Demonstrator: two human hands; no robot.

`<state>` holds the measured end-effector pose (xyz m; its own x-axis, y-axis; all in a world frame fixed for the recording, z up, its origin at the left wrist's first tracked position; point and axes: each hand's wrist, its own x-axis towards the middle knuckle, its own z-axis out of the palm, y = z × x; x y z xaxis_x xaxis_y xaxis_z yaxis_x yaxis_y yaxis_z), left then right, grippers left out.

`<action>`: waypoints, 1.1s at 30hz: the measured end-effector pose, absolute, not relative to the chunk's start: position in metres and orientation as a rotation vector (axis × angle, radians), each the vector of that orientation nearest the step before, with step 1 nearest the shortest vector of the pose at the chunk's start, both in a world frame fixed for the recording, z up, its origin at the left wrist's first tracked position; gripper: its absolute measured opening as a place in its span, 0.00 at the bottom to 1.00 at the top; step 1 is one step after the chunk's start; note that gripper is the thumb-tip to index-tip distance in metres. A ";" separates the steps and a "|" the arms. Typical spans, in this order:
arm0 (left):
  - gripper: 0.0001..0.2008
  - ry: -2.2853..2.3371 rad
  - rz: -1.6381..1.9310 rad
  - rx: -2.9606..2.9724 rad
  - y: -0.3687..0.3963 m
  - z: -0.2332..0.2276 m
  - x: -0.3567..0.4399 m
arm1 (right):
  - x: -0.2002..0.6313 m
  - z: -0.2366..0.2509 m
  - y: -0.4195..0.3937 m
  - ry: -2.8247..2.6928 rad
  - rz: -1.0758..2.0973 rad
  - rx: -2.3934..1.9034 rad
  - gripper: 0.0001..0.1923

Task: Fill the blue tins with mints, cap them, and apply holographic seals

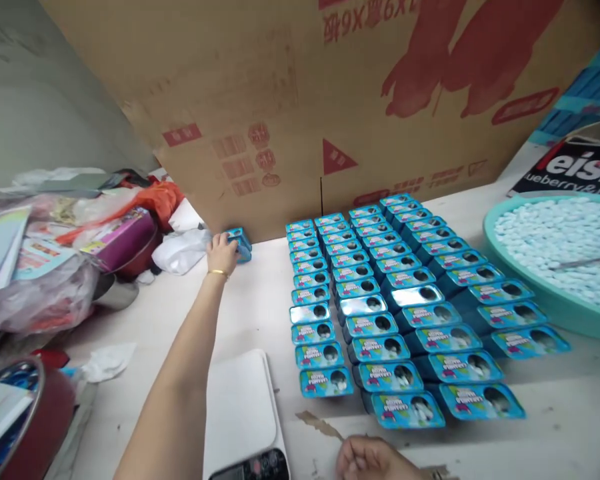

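Observation:
My left hand reaches forward to the foot of the cardboard and closes around a small blue candy tin. Part of that tin is hidden behind the fingers. My right hand rests at the bottom edge of the view with fingers curled in, and nothing shows in it. Just beyond it stand several rows of upright blue candy tins, each with an opening in its top. White pieces show in some openings, while others look dark.
A white digital scale lies between my arms. On the right stands a turquoise basin of pale candies with a metal utensil. A large cardboard box walls off the back. Bags and a red container crowd the left.

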<state>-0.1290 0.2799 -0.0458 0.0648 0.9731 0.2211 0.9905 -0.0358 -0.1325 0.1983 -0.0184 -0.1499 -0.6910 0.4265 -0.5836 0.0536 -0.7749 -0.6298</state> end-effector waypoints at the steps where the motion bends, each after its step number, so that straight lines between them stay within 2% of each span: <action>1: 0.07 -1.929 -0.092 -2.136 0.273 -0.043 -0.126 | 0.199 -0.145 -0.019 -0.917 2.535 -1.127 0.30; 4: 0.14 -1.751 -0.029 -2.296 0.230 -0.024 -0.119 | 0.205 -0.132 -0.021 -0.911 2.553 -1.125 0.27; 10: 0.07 -1.688 0.157 -2.537 0.074 0.021 -0.092 | 0.215 -0.122 -0.029 -0.903 2.595 -1.040 0.29; 14: 0.09 -1.757 0.135 -2.668 0.000 0.018 -0.073 | 0.217 -0.116 -0.039 -0.996 2.597 -0.968 0.26; 18: 0.08 -1.773 0.139 -2.652 -0.016 0.005 -0.068 | 0.219 -0.108 -0.045 -1.073 2.541 -0.999 0.26; 22: 0.10 -1.780 -0.168 -2.649 -0.022 0.018 -0.073 | 0.224 -0.102 -0.050 -1.089 2.423 -1.105 0.26; 27: 0.13 -1.997 -0.628 -2.283 -0.055 0.036 -0.102 | 0.230 -0.098 -0.056 -1.043 2.351 -1.234 0.25; 33: 0.11 -2.254 -0.851 -2.048 -0.098 0.001 -0.131 | 0.225 -0.095 -0.057 -1.065 2.448 -1.199 0.25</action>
<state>-0.1305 -0.0976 0.0013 -0.1611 0.9288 0.3337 0.9176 0.0164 0.3973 0.2251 -0.0571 -0.0954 -0.6451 0.4736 -0.5996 0.1159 -0.7151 -0.6894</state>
